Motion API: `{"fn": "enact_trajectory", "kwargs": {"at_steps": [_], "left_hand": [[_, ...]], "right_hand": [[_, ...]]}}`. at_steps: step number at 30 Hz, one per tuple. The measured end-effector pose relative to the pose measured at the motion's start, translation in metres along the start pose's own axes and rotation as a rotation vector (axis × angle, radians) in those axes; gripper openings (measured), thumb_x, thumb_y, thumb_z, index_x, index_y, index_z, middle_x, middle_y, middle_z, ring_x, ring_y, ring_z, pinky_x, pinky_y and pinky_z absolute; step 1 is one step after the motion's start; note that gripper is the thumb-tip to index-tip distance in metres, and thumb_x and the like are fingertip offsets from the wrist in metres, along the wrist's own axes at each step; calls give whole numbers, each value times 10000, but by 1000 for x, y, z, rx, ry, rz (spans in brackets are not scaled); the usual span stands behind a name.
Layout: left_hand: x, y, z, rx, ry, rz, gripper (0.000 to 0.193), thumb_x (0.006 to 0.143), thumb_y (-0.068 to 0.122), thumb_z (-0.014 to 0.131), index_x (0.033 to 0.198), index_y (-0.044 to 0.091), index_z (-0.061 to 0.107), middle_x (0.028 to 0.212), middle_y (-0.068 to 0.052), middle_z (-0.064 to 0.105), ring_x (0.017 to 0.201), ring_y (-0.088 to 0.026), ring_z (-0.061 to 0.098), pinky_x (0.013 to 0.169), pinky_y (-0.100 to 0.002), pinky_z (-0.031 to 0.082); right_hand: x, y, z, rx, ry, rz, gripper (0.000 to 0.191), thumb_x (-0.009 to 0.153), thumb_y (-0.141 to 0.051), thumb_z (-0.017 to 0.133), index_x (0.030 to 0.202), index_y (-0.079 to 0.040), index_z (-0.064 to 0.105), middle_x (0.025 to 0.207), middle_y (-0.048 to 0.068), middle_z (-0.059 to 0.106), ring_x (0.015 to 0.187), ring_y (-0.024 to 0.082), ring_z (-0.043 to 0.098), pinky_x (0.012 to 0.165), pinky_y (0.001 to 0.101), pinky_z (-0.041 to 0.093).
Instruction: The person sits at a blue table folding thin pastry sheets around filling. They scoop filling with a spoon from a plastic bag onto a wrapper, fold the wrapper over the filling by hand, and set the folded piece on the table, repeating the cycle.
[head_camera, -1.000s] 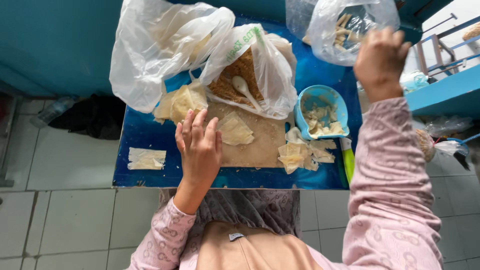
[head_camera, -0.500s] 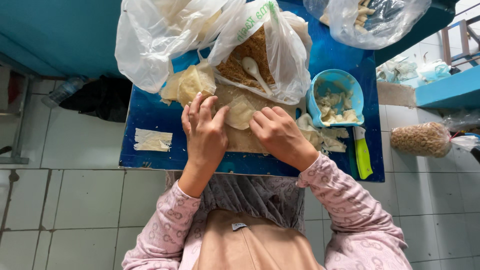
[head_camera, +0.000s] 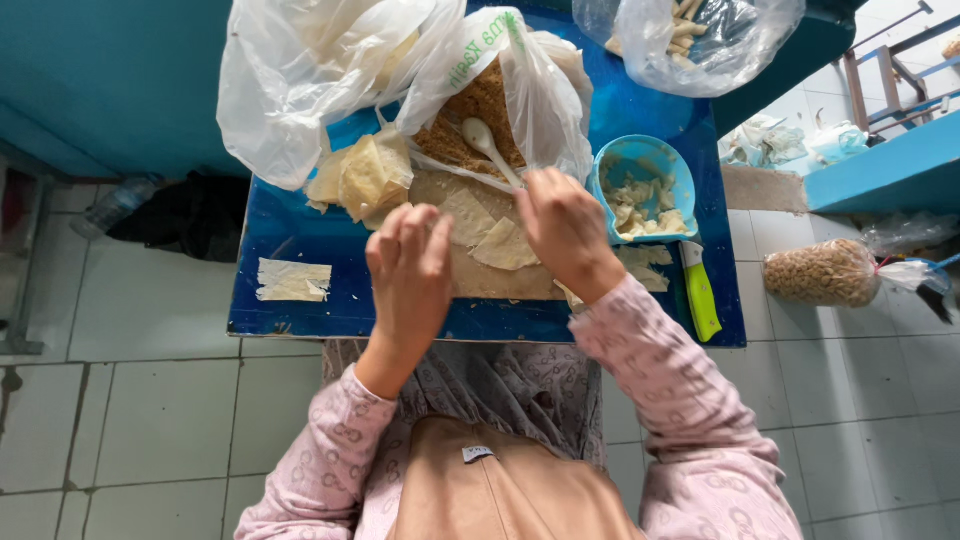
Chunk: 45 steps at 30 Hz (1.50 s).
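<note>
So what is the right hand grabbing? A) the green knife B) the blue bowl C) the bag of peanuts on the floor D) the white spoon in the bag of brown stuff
D: the right hand grips the handle of the white spoon, whose bowl rests in the brown filling, while the green knife lies untouched at the table edge.

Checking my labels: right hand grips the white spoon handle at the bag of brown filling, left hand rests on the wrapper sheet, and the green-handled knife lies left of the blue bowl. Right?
One slip: the green-handled knife lies right of the blue bowl, at the table's right edge, as the head view shows. The rest holds: the right hand has its grip on the white spoon at the bag of brown filling, and the left hand rests on the wrapper sheet.
</note>
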<state>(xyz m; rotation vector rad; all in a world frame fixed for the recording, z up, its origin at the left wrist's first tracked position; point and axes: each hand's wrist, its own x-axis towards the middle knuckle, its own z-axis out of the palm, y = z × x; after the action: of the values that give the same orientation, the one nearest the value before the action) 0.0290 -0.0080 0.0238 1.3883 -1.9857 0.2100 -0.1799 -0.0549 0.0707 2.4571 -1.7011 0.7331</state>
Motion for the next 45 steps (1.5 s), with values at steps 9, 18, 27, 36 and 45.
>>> {"fn": "enact_trajectory", "kwargs": {"at_steps": [9, 18, 27, 36, 45], "left_hand": [[1, 35, 17, -221, -75, -113, 141, 910, 190, 705, 946, 77, 630, 1060, -101, 607, 1014, -304, 582, 861, -435, 467], [6, 40, 30, -202, -112, -142, 180, 884, 204, 699, 934, 72, 586, 912, -102, 579, 861, -288, 616, 743, -414, 498], [6, 42, 33, -252, -135, -147, 122, 888, 103, 678, 927, 75, 566, 932, -116, 588, 881, -307, 639, 748, -408, 535], [12, 34, 19, -613, -198, -285, 188, 905, 32, 644, 1056, 37, 530, 991, -197, 618, 875, -403, 665, 735, -474, 540], [11, 28, 12, -714, -169, -339, 366, 858, 13, 671, 1187, 38, 514, 1026, -212, 632, 896, -414, 671, 753, -466, 548]], "right_hand": [[30, -3, 39, -156, -55, -50, 205, 805, -44, 639, 1010, -32, 626, 910, 194, 653, 882, 405, 659, 792, 499, 513], [42, 22, 21, 385, 67, 107, 135, 938, -54, 694, 1055, 3, 727, 937, 147, 729, 754, 189, 701, 688, 324, 553], [66, 18, 34, 910, 3, 525, 151, 977, -78, 641, 1003, 20, 753, 708, 26, 702, 551, 36, 614, 489, 187, 476], [52, 25, 21, 757, 77, 447, 125, 986, -55, 639, 985, 10, 746, 733, 15, 705, 586, 21, 623, 517, 192, 492], [42, 36, 19, 761, 124, 466, 118, 981, -38, 640, 971, 12, 746, 733, 13, 700, 581, 24, 609, 515, 196, 477]]}}
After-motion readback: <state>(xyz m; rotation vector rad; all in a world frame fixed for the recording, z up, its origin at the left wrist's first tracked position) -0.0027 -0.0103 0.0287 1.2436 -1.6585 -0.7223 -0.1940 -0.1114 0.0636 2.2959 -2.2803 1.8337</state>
